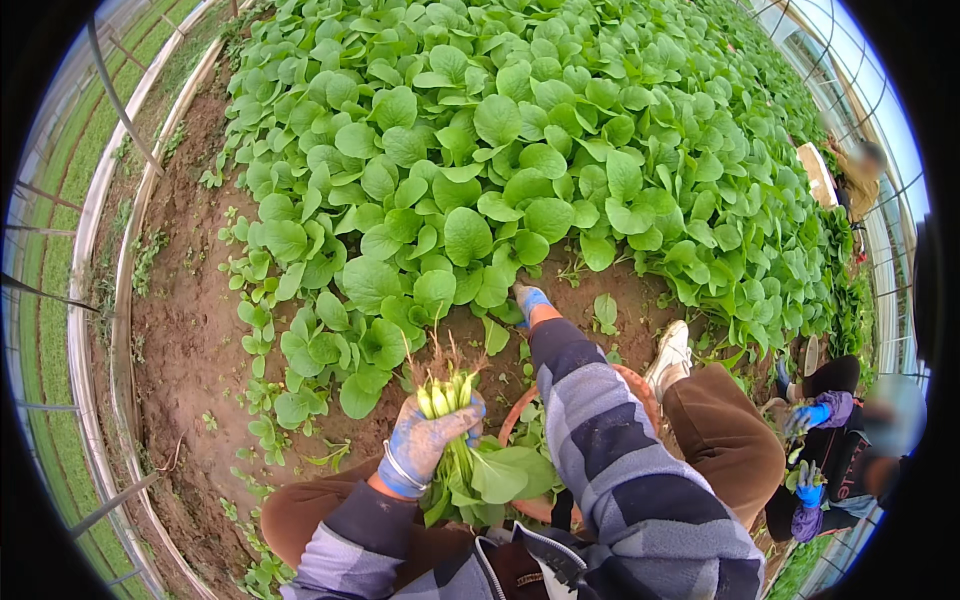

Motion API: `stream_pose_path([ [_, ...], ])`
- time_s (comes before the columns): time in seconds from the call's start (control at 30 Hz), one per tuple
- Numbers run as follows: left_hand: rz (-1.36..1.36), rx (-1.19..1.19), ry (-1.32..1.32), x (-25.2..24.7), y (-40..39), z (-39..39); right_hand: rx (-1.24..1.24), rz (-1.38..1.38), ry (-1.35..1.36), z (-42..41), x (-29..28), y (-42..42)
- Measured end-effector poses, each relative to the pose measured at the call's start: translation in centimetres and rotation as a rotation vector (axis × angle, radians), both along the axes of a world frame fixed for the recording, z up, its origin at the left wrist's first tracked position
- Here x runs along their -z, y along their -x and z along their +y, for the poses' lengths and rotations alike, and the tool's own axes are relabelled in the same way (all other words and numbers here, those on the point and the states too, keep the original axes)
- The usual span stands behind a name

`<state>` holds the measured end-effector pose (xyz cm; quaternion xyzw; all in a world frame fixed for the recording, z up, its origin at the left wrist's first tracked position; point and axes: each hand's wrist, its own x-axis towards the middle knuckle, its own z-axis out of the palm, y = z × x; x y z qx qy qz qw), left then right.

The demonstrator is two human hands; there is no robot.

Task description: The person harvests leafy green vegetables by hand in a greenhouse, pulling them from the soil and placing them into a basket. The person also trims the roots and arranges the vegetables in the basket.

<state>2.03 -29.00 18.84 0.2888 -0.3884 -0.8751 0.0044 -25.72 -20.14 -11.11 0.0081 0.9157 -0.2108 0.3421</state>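
Observation:
My left hand [431,442], in a muddy blue and white glove with a metal bangle at the wrist, is closed around a bunch of leafy greens [454,465]. Their pale stem bases and dirty roots point up and away from me, and the leaves hang toward my lap. My right hand [531,301], gloved in blue, reaches out to the near edge of a dense bed of leafy greens [465,236]. Leaves cover its fingertips, so whether it holds a plant cannot be seen. Beneath my right forearm, an orange-red round tub [517,411] has loose greens in it.
Bare brown soil [202,300] with small seedlings lies left, beside pale edging boards [124,330] and hoops. A loose leaf [604,311] lies near my white shoe [671,352]. At right, a co-worker in blue gloves [810,416] handles greens; another person [862,180] is farther back beside a white container [816,176].

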Motion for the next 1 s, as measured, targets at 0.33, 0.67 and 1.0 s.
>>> stream_pose_path([
  [0.33,-0.111,-0.117,-0.041,1.8,-0.7,-2.3,-0.017,-0.323,0.068,-7.1,-0.1,-4.5],
  [0.67,-0.006,-0.138,0.073,1.8,-0.6,-1.9,0.357,-0.564,0.667,3.6,-6.6,-9.8],
  [1.0,0.030,0.049,0.344,6.0,0.2,2.5,0.643,-0.504,1.373,5.5,-24.7,-19.0],
])
